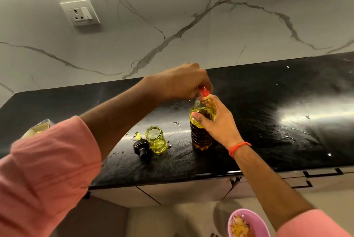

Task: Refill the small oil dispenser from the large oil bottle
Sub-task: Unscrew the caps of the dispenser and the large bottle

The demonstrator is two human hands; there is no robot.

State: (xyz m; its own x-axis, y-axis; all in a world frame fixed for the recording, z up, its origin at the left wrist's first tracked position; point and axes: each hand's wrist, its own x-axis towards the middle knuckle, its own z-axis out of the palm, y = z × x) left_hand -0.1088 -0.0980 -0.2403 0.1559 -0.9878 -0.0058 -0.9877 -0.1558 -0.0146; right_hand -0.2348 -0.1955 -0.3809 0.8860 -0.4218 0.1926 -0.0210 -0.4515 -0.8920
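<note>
The left hand [182,81] curls over the red plastic cap [203,92] of the large oil bottle [201,133], fingers pinching it from above, while the right hand [214,120] wraps around the bottle's shoulder, thumb across the front. The bottle is clear ribbed plastic, upright on the glossy black stone bench [268,121], its oil amber below and yellow near the top. Just to its left stands the small oil dispenser [156,140], a round glass jar, open-mouthed, with a little yellow oil at the bottom. Touching it on the left lies its black pump top [141,147], on its side. Both sleeves are soft pink fabric; a red thread [237,148] circles the right wrist.
</note>
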